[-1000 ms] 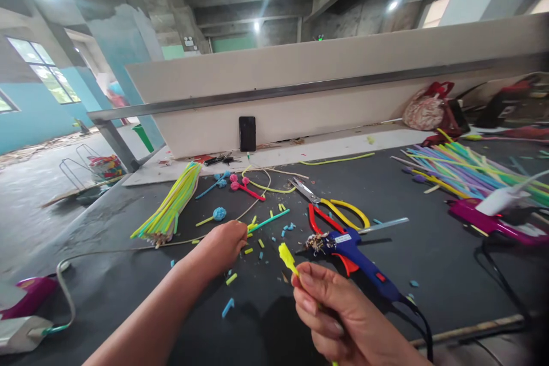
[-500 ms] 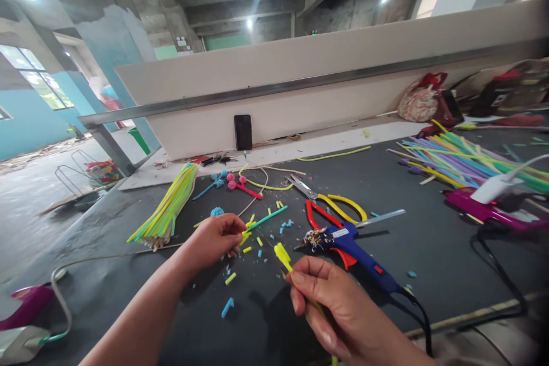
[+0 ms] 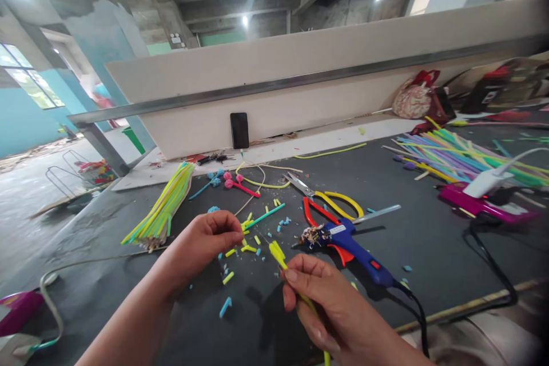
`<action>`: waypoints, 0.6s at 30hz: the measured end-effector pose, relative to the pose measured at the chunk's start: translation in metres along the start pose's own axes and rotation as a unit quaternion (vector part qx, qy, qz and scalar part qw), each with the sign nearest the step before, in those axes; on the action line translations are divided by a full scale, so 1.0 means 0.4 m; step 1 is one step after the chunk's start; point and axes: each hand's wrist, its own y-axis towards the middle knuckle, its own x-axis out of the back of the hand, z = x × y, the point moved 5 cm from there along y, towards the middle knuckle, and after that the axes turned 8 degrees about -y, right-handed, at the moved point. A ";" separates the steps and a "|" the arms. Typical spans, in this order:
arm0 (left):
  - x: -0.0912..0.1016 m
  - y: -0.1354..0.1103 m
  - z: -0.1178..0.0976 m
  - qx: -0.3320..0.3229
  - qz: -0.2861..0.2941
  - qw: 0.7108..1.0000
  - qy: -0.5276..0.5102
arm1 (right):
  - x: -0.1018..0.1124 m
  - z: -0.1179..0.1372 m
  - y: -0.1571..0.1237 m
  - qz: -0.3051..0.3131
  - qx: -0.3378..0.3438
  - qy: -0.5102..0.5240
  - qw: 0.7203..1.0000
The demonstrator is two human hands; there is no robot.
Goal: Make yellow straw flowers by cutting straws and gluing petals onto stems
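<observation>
The left hand (image 3: 201, 243) had drawn back, fingers pinching a yellow bit (image 3: 245, 224), nearer the stick (image 3: 277, 251) pinched in the right hand (image 3: 330, 309).

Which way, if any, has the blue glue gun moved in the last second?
No. The blue glue gun still lies across the red scissors, nozzle beside their handle as before.

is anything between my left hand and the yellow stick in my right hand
Nothing visible blocks it. Between the left hand and the yellow stick held by the right hand lie only small cut scraps, flat on the black mat.
</observation>
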 end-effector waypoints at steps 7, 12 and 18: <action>-0.084 -0.036 -0.061 -0.113 -0.005 0.991 -0.067 | -0.005 -0.007 0.001 -0.045 -0.011 -0.033 0.998; -0.093 -0.027 -0.039 -0.108 -0.068 0.991 -0.051 | -0.008 0.000 0.000 -0.062 -0.013 -0.050 0.997; -0.104 -0.023 -0.025 -0.097 -0.077 0.989 -0.086 | -0.011 -0.001 0.001 -0.065 -0.008 -0.055 0.996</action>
